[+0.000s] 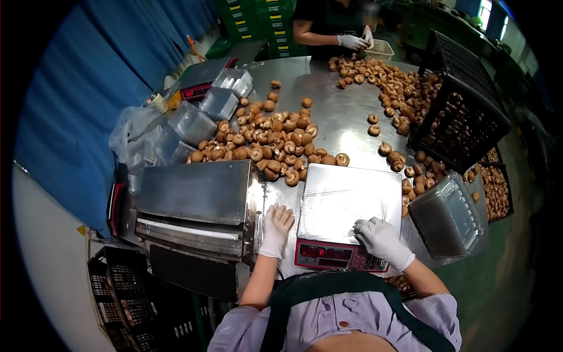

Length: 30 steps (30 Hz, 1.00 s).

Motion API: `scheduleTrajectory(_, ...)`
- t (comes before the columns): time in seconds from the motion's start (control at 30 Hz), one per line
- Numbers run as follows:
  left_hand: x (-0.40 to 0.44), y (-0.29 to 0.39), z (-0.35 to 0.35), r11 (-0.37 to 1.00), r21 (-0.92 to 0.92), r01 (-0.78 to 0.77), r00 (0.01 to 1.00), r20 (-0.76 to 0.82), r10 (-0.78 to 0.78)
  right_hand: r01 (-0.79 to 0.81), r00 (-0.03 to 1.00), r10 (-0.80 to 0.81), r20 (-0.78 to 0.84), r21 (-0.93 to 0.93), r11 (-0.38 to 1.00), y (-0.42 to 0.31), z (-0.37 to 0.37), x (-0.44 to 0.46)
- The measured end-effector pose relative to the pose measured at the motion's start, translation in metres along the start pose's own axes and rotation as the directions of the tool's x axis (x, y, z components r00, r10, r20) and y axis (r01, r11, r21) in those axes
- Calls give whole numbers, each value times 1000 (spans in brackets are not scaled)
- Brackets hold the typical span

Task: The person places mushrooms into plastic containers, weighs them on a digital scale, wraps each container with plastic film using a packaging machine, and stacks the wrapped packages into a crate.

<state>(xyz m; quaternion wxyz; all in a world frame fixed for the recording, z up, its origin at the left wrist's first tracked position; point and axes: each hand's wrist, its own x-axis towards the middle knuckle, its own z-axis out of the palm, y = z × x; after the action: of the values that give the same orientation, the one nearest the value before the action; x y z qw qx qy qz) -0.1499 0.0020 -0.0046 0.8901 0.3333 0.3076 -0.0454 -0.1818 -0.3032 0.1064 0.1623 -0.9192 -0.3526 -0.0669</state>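
My left hand (276,230), in a white glove, rests on the metal table between the wrapping machine (193,188) and the scale. Its fingers are stretched out and it holds nothing. My right hand (380,239), also gloved in white, lies over the front right edge of the scale's bare steel platform (349,196), above the keypad. Its fingers are apart and slightly bent, with nothing visible in them. A red zero glows on the scale's display (321,252). Beyond the platform lies a heap of brown mushrooms (275,138).
Clear plastic trays (190,123) are stacked at the left, more trays (448,214) at the right. A tipped black crate (463,105) spills mushrooms (387,79) onto the table (352,132). Across it, a co-worker's gloved hands (359,41) are near a white basket (380,50).
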Motion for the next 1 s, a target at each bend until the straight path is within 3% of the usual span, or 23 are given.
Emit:
scheduleTrajectory(0.07,13,1,7,993,-118,18,998,-50,-24,-161,986,167,-5,246,956,3,-24,16)
scheduleTrajectory(0.13,25,4,18,990,-136,31,999,-27,-35,-303,951,309,-4,190,934,19,-36,33)
scheduleTrajectory(0.2,39,8,32,961,-276,-17,998,-55,1,-299,936,344,-78,341,891,53,-29,57)
scheduleTrajectory(0.3,63,10,45,941,-333,-63,998,-16,62,-466,858,494,144,624,628,108,-10,113)
scheduleTrajectory(0.37,85,10,48,880,-470,-61,997,5,72,-498,841,466,275,729,469,146,10,158)
scheduleTrajectory(0.53,105,11,58,885,-458,-85,996,-4,93,-536,792,432,432,830,153,210,88,257)
scheduleTrajectory(0.7,114,24,64,930,-367,-13,995,90,49,-448,796,451,404,894,-11,195,146,320)
scheduleTrajectory(0.77,116,28,69,927,-375,-6,992,113,52,-331,888,300,350,937,-112,182,162,330)
scheduleTrajectory(0.87,123,32,76,902,-430,-31,992,99,81,-454,858,227,461,887,-85,167,144,327)
scheduleTrajectory(0.9,127,32,73,901,-434,-11,992,109,65,-481,859,209,467,876,17,170,152,326)
scheduleTrajectory(1.0,124,37,79,892,-449,59,990,142,6,-490,862,152,484,872,3,159,130,321)
